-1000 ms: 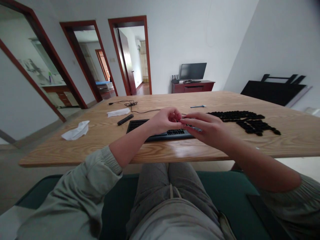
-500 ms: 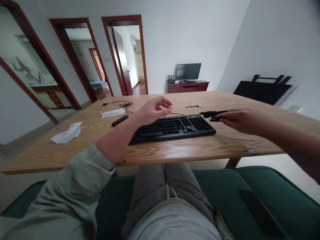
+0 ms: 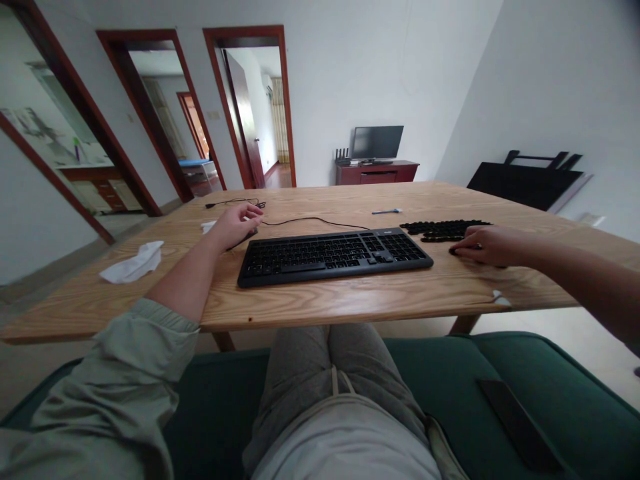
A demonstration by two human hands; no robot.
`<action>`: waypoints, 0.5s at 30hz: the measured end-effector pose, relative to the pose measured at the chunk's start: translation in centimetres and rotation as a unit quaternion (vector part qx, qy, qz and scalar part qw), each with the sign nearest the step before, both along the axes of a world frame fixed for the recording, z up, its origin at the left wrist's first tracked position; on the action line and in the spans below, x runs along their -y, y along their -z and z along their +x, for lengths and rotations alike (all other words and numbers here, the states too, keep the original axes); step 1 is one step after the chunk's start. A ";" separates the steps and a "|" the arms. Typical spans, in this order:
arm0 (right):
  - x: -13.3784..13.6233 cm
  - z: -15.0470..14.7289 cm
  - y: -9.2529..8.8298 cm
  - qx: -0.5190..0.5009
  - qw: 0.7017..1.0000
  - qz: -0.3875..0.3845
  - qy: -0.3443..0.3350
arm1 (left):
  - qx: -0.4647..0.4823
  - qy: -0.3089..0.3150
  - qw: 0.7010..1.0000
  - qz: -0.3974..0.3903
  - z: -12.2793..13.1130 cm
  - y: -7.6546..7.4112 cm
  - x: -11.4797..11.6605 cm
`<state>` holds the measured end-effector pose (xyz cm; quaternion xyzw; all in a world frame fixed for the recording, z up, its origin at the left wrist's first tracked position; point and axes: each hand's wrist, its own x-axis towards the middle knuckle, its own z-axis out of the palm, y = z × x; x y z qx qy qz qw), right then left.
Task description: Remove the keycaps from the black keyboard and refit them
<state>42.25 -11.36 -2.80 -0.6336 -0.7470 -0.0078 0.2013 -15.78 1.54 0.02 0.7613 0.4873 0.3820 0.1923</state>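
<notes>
A black keyboard [image 3: 335,257] lies on the wooden table [image 3: 320,300], its cable running back to the left. Beyond its left end, my left hand [image 3: 235,225] hovers with curled fingers over a black stick-like object [image 3: 243,241], which it partly covers; whether it grips anything is hidden. To the right of the keyboard sit rows of small black pieces [image 3: 445,230]. My right hand [image 3: 487,245] rests at the table just in front of them, its fingertips pinched on a small black piece [image 3: 453,251].
White tissue [image 3: 134,263] lies at the left, with another partly behind my left hand. A blue brush-like tool [image 3: 387,211] lies behind the keyboard. A small white item [image 3: 499,298] is near the front edge. A green bench [image 3: 450,373] runs below.
My left hand has moved left, from above the keyboard to the black stick-like object. My right hand has shifted slightly right and toward me, off the black rows.
</notes>
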 end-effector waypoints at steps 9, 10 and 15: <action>1.7 -0.8 -2.2 0.083 0.995 -0.040 0.045 | -0.014 0.007 1.000 0.003 0.2 0.0 0.5; 2.3 -0.5 -2.7 0.088 0.993 -0.030 0.067 | -0.014 0.006 1.000 0.007 0.2 0.0 0.5; 5.6 3.7 -4.1 0.065 0.981 -0.041 0.177 | -0.012 0.011 1.000 0.019 0.1 0.0 0.2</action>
